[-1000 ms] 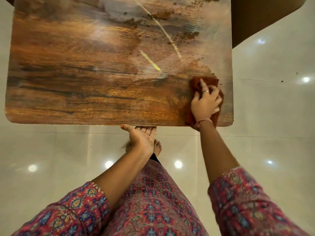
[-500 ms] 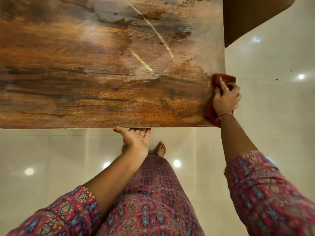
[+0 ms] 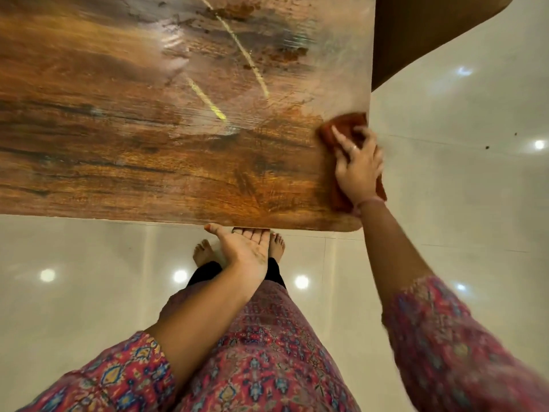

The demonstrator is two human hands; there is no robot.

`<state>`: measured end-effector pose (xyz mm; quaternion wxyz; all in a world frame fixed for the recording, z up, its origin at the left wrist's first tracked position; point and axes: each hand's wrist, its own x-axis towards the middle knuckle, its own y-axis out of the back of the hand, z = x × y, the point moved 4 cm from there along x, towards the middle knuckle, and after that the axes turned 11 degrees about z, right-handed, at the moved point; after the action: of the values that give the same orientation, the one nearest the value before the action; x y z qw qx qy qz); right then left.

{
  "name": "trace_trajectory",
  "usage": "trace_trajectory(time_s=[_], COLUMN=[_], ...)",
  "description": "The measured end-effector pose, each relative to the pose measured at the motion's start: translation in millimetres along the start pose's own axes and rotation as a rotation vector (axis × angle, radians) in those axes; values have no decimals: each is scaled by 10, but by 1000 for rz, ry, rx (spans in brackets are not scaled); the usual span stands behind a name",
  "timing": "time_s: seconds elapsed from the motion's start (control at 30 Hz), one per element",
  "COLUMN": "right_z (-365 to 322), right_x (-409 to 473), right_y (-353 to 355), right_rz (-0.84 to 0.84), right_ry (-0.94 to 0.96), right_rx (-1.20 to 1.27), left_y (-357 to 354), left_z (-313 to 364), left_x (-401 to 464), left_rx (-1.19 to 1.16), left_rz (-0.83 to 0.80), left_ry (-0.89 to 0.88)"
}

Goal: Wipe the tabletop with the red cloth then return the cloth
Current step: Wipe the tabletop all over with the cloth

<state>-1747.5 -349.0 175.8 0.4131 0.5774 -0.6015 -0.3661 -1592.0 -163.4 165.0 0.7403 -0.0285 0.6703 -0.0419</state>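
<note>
The red cloth (image 3: 346, 123) lies bunched on the glossy wooden tabletop (image 3: 148, 129), right at its right edge near the front corner. My right hand (image 3: 358, 165) lies on top of it, gripping and pressing it down, with the index finger stretched forward; part of the cloth trails under my wrist and over the table's edge. My left hand (image 3: 246, 248) is at the table's front edge, palm up with the thumb out, its straight fingers tucked under the edge and holding nothing. Wet streaks and smears show across the far part of the top.
Pale glossy floor tiles (image 3: 460, 188) surround the table and reflect ceiling lights. A dark brown piece of furniture (image 3: 430, 25) stands beyond the table's right edge. My bare feet (image 3: 203, 252) stand just under the front edge.
My right hand slid the cloth rightward to the table's right edge and partly past it, then a little back onto the top. My left hand stayed at the front edge.
</note>
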Motion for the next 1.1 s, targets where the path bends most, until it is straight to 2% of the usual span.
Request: trace_trajectory(time_s=[0.1, 0.17, 0.23, 0.4, 0.47, 0.53, 0.63, 0.73, 0.8, 0.87, 0.97, 1.1], right_z=[-78, -145, -170, 64, 159, 131, 17, -74, -98, -100, 136, 388], right_x=[809, 943, 645, -851, -809, -407, 536, 1487, 1675, 1373, 441, -584], right_y=[-86, -123, -104, 185, 219, 170, -41, -152, -165, -124, 36, 298], right_rz=[-18, -42, -81, -230, -287, -270, -175, -69, -71, -60, -63, -50], right_ry=[53, 69, 155, 442, 500, 534, 437, 185, 103, 113, 170, 275], right_rx=[-22, -7, -3, -23, 18, 57, 37, 29, 58, 64, 49, -113], left_y=[-78, -102, -143, -237, -251, -256, -264, -239, -232, -237, -262, -274], left_z=[-201, -297, -353, -409, -417, -421, -414, -419, -413, -408, -421, -425], left_x=[-2, 3, 15, 36, 21, 8, 2, -4, 2, 10, 21, 29], left_rx=[-39, -38, -37, -89, -76, -70, -73, -71, -76, -85, -96, -121], left_rz=[16, 57, 75, 110, 128, 138, 146, 142, 142, 134, 169, 182], left_ry=[-3, -33, -72, -141, -162, -167, -173, -177, -175, -167, -170, -153])
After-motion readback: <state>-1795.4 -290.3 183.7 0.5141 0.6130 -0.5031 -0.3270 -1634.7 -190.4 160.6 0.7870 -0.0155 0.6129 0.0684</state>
